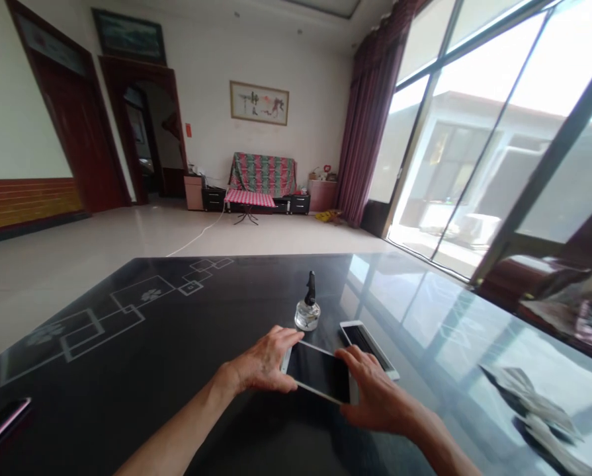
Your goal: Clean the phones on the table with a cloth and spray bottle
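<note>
Left hand (268, 360): grasps the left end of a white-framed smartphone (320, 372), thumb at the near edge, fingers at the far edge.
Right hand (375, 390): grasps the opposite end of the same phone, fingers along the far edge, thumb at the near side.
White-framed smartphone: between the two hands, dark screen up, over the near middle of the glossy black table (176, 357); whether its underside touches the surface, I cannot tell.
Spray bottle (307, 314): clear, squat, with a black spray head; upright on the table, just beyond the left fingertips.
Second smartphone (368, 344): white-edged, flat on the table just beyond the right hand, lying aslant.
Grey cloth (538, 403): crumpled, on the table's right side.
Dark slim object (2, 423): pink-lit edge, at the table's near left, partly out of view.
</note>
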